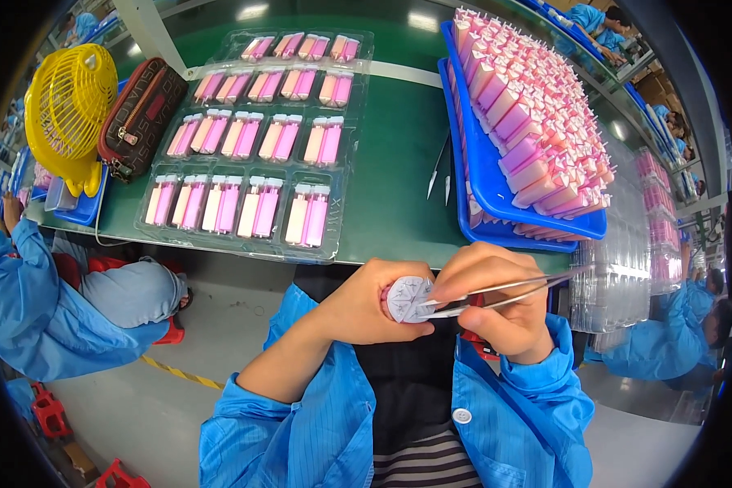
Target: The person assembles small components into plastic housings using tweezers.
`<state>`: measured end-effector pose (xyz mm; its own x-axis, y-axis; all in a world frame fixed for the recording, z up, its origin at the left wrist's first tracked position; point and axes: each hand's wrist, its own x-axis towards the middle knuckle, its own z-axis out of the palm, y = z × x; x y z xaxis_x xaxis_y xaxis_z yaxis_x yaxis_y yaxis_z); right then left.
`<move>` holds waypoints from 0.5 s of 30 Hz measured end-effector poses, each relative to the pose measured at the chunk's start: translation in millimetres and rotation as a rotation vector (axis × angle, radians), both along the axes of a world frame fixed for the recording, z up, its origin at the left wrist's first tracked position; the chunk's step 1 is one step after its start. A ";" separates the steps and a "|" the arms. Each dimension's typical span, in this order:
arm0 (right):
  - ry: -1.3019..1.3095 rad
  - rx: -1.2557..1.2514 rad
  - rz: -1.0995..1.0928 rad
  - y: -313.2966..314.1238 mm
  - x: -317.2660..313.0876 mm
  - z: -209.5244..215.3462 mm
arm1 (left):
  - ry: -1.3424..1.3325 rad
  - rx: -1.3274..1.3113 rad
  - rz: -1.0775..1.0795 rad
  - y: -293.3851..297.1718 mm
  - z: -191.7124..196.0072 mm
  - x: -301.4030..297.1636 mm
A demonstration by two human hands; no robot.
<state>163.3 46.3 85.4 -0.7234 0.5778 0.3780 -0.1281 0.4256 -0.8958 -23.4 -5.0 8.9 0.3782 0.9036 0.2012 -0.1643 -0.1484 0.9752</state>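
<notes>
My left hand (364, 302) is wrapped round a bundle (409, 298) with a round white face of wedge-shaped segments. A pinkish edge of it shows beside the fingers; the rest is hidden in my grip. My right hand (496, 297) pinches a pair of metal tweezers (537, 282), whose tips touch the right side of the white face. Both hands are just in front of the green table's edge. Beyond them stands a clear plastic tray (333, 240) with rows of pink and cream blocks. To its right, stacked blue trays (484, 183) are heaped with pink and cream wedge-shaped pieces (537, 114).
On the table (398, 154) lie two thin pointed metal tools (436, 172). At the left are a yellow fan (71, 110) and a dark patterned pouch (142, 118). Stacked clear trays (614, 285) stand at the right. A person in blue (49, 301) sits at the left.
</notes>
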 end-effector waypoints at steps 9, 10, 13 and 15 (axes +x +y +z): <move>-0.022 -0.049 0.063 1.3 0.7 -4.5 | -0.023 -0.002 -0.077 0.6 -6.1 -0.8; -0.023 -0.050 0.063 0.8 0.6 -4.8 | -0.025 -0.017 -0.097 0.8 -6.0 -0.8; -0.007 -0.081 0.044 -1.3 1.0 -6.0 | -0.044 -0.035 -0.124 1.4 -6.6 -0.5; 0.014 -0.109 0.039 -2.0 1.2 -6.5 | -0.046 -0.046 -0.139 1.7 -7.1 -0.8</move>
